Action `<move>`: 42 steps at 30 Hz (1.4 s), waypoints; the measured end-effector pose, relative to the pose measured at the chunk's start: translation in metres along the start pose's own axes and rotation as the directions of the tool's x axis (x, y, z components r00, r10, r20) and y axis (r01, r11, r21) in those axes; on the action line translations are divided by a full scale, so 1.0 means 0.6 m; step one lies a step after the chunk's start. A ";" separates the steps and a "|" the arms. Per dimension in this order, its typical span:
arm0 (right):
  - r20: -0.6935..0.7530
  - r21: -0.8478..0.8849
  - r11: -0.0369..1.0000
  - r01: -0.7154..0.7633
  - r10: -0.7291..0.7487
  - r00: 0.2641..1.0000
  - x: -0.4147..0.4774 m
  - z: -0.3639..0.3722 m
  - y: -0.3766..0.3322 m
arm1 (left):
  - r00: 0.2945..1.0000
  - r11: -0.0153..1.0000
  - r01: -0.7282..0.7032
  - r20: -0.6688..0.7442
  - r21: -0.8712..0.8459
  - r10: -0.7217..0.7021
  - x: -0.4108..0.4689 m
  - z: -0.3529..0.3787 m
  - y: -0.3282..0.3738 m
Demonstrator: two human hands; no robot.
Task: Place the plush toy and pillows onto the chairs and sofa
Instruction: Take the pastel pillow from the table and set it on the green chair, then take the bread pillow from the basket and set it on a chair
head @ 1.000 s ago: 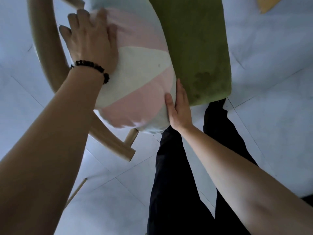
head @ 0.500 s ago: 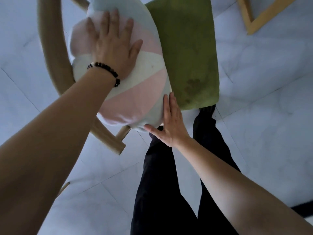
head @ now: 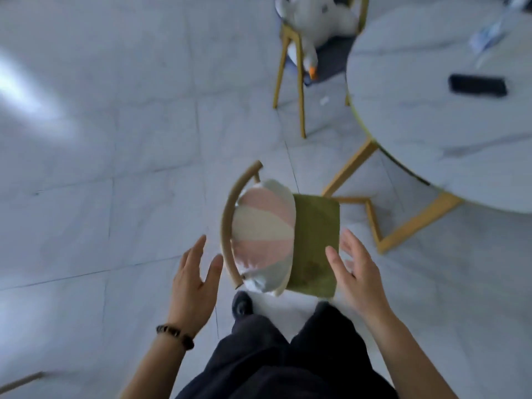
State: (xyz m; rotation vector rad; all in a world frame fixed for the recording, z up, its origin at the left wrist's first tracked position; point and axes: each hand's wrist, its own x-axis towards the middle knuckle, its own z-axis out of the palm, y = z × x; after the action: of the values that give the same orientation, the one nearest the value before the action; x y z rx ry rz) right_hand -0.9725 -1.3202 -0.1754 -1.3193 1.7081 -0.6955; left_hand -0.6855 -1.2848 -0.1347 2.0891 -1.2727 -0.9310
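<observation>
Both hands — left hand (head: 193, 286), right hand (head: 357, 275) — hang open and empty; the striped pillow (head: 263, 234) leans against the chair (head: 315, 240) back — soft, light, best gripped by its edges.

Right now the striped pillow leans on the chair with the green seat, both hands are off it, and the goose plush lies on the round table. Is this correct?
Not quite. The head view shows the goose plush on the far chair, beside the round table, not on it. The rest holds: striped pillow on the green seat, left hand and right hand off it.
</observation>
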 end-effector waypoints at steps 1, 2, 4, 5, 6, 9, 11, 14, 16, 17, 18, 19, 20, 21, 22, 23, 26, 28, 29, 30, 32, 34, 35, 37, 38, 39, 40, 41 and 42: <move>0.008 0.044 0.999 0.017 -0.017 1.000 -0.011 -0.013 -0.018 | 0.997 0.997 0.035 -0.059 -0.072 -0.039 -0.024 -0.017 -0.001; 0.033 0.076 0.996 0.038 -0.041 0.999 -0.021 -0.024 -0.032 | 0.990 0.988 0.066 -0.117 -0.138 -0.083 -0.048 -0.030 -0.005; 0.125 0.104 0.990 0.098 -0.111 0.986 -0.037 -0.040 -0.055 | 0.953 0.952 0.126 -0.233 -0.279 -0.195 -0.100 -0.047 -0.019; 0.188 0.112 0.984 0.138 -0.157 0.969 -0.039 -0.046 -0.065 | 0.921 0.927 0.147 -0.293 -0.344 -0.255 -0.129 -0.051 -0.026; 0.251 0.121 0.978 0.172 -0.197 0.948 -0.040 -0.049 -0.071 | 0.885 0.900 0.165 -0.342 -0.404 -0.316 -0.162 -0.050 -0.034; 0.414 0.143 0.963 0.226 -0.266 0.870 -0.052 -0.053 -0.087 | 0.744 0.804 0.219 -0.438 -0.553 -0.504 -0.281 -0.030 -0.050; 0.513 0.136 0.957 0.255 -0.288 0.809 -0.068 -0.040 -0.085 | 0.656 0.742 0.242 -0.459 -0.625 -0.600 -0.371 -0.003 -0.056; 0.682 0.113 0.957 0.266 -0.270 0.680 -0.114 -0.001 -0.079 | 0.533 0.686 0.287 -0.484 -0.668 -0.694 -0.513 0.039 -0.069; 0.765 0.113 0.952 0.286 -0.267 0.586 -0.169 0.033 -0.086 | 0.435 0.654 0.303 -0.510 -0.693 -0.742 -0.615 0.054 -0.083; 0.797 0.117 0.948 0.295 -0.267 0.541 -0.201 0.050 -0.091 | 0.374 0.634 0.301 -0.523 -0.712 -0.766 -0.664 0.059 -0.093; 0.829 0.123 0.942 0.313 -0.271 0.489 -0.234 0.069 -0.097 | 0.306 0.608 0.283 -0.531 -0.742 -0.790 -0.713 0.065 -0.106; 0.859 0.129 0.931 0.342 -0.277 0.431 -0.271 0.089 -0.104 | 0.231 0.577 0.250 -0.531 -0.777 -0.815 -0.762 0.070 -0.120; 0.882 0.137 0.913 0.384 -0.289 0.373 -0.310 0.111 -0.111 | 0.158 0.550 0.211 -0.527 -0.808 -0.835 -0.809 0.074 -0.137; 0.900 0.144 0.891 0.431 -0.299 0.318 -0.350 0.134 -0.117 | 0.091 0.526 0.169 -0.518 -0.833 -0.850 -0.852 0.077 -0.154; 0.913 0.154 0.866 0.476 -0.308 0.266 -0.392 0.160 -0.121 | 0.031 0.504 0.125 -0.505 -0.854 -0.863 -0.894 0.079 -0.173; 0.924 0.168 0.841 0.515 -0.317 0.215 -0.435 0.188 -0.123 | -0.024 0.484 0.085 -0.488 -0.871 -0.873 -0.933 0.079 -0.193; 0.938 0.210 0.777 0.594 -0.332 0.103 -0.574 0.273 -0.131 | -0.159 0.444 -0.037 -0.433 -0.895 -0.887 -1.040 0.067 -0.262; 0.945 0.242 0.737 0.631 -0.327 0.019 -0.669 0.328 -0.139 | -0.224 0.424 -0.099 -0.395 -0.900 -0.891 -1.102 0.048 -0.308; 0.945 0.264 0.720 0.642 -0.325 -0.025 -0.715 0.354 -0.146 | -0.244 0.423 -0.122 -0.386 -0.898 -0.890 -1.128 0.033 -0.327; 0.942 0.293 0.699 0.653 -0.326 -0.073 -0.758 0.377 -0.155 | -0.261 0.427 -0.141 -0.383 -0.893 -0.886 -1.151 0.012 -0.345; 0.931 0.342 0.649 0.679 -0.332 -0.152 -0.838 0.418 -0.176 | -0.281 0.446 -0.160 -0.392 -0.881 -0.876 -1.196 -0.036 -0.379; 0.922 0.370 0.629 0.684 -0.336 -0.190 -0.906 0.453 -0.197 | -0.295 0.477 -0.150 -0.421 -0.866 -0.858 -1.237 -0.096 -0.412; 0.919 0.381 0.624 0.682 -0.339 -0.203 -0.935 0.471 -0.205 | -0.302 0.490 -0.140 -0.434 -0.860 -0.849 -1.255 -0.126 -0.431; 0.914 0.393 0.622 0.677 -0.345 -0.214 -0.983 0.514 -0.214 | -0.307 0.507 -0.119 -0.454 -0.854 -0.837 -1.285 -0.177 -0.478; 0.915 0.391 0.630 0.671 -0.343 -0.212 -1.004 0.539 -0.216 | -0.313 0.511 -0.113 -0.457 -0.852 -0.832 -1.297 -0.199 -0.502; 0.917 0.388 0.639 0.664 -0.341 -0.207 -1.023 0.567 -0.215 | -0.321 0.513 -0.111 -0.458 -0.851 -0.829 -1.308 -0.219 -0.528; 0.918 0.384 0.649 0.657 -0.341 -0.200 -1.040 0.598 -0.212 | -0.329 0.511 -0.108 -0.455 -0.853 -0.828 -1.318 -0.237 -0.557; 0.922 0.375 0.664 0.647 -0.339 -0.187 -1.056 0.630 -0.207 | -0.339 0.504 -0.104 -0.446 -0.858 -0.828 -1.325 -0.254 -0.588; 0.927 0.362 0.680 0.638 -0.333 -0.172 -1.074 0.666 -0.202 | -0.352 0.494 -0.100 -0.434 -0.863 -0.829 -1.332 -0.272 -0.620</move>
State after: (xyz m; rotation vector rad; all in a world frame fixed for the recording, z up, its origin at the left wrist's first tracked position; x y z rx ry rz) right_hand -0.5106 -0.7132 -0.0863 -1.9575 -0.0432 0.2121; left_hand -0.6142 -0.3934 -0.0720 1.6636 0.8798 0.3433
